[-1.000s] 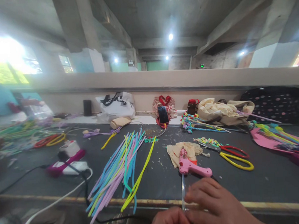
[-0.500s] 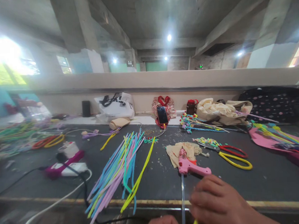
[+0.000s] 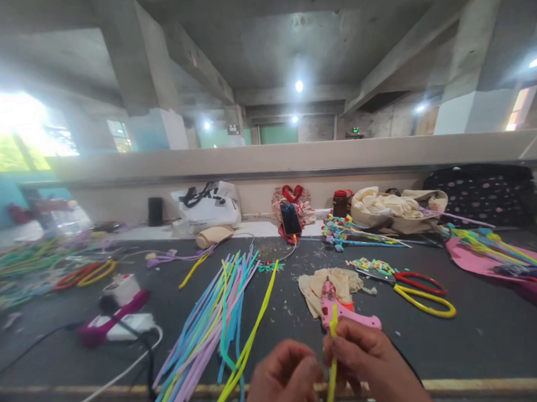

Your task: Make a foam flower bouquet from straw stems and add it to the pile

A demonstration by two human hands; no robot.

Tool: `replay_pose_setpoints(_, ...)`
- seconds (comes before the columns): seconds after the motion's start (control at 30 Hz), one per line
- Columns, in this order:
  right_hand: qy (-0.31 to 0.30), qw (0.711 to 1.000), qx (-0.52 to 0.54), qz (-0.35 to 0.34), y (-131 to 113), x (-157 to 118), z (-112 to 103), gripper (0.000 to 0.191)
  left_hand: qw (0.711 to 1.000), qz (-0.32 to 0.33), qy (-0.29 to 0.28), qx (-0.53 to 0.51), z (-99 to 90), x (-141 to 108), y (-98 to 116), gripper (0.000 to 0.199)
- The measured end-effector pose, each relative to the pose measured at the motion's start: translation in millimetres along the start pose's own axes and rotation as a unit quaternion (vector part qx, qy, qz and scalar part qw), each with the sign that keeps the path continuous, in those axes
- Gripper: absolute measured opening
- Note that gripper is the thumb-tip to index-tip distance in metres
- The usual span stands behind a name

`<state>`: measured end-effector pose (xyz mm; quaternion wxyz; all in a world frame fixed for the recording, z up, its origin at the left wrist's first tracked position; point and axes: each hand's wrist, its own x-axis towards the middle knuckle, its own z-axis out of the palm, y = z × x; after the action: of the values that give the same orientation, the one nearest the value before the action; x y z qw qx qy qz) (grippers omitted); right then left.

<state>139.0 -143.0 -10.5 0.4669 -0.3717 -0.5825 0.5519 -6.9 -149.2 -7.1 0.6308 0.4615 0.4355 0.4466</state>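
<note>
A yellow pipe cleaner [image 3: 332, 376] stands nearly upright, pinched between the thumb and fingers of my right hand [image 3: 369, 364] above the table's front edge. Just left of it is my left hand [image 3: 279, 379], fingers curled in and thumb against them; whatever they hold, if anything, is hidden. Behind the right hand lies a pink glue gun [image 3: 329, 294], its nozzle on a stained beige cloth [image 3: 309, 288] and partly covered by the pipe cleaner's tip. A bundle of pastel pipe cleaners [image 3: 204, 332] lies to the left, with loose yellow ones [image 3: 253, 335] beside it.
Red-and-yellow-handled scissors [image 3: 426, 294] lie right of the cloth, near small colourful pieces [image 3: 372, 265]. A purple-and-white power strip [image 3: 116, 322] with cables sits at left. A phone [image 3: 290, 219] leans at the back, between a white bag [image 3: 209, 207] and finished-looking colourful stems [image 3: 343, 230].
Both hands have risen into fuller view, and the right has brought the yellow pipe cleaner up in front of the glue gun. The view has tilted slightly upward.
</note>
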Motion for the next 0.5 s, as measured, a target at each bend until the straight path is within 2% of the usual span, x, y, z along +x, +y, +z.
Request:
replay_pose_setpoints(0.1,-0.028,0.998,0.027,0.048,-7.4,3.4,4.9,0.030,0.998,0.038,0.048,0.026,-3.7,2.7,14.9,0.032)
replay_pose_setpoints(0.2,-0.035,0.998,-0.017,0.046,-9.8,6.8,10.7,0.034,0.997,0.062,0.036,0.039,-2.9,5.8,21.5,0.026)
replay_pose_setpoints(0.4,-0.020,0.984,-0.176,-0.015,-9.2,9.8,12.2,0.034,0.997,0.051,0.016,-0.051,-5.3,20.0,-0.3,0.029)
replay_pose_setpoints(0.5,-0.021,0.975,-0.219,-0.014,-8.1,8.8,10.4,0.035,0.995,0.067,0.015,-0.070,-7.7,24.3,-9.4,0.033)
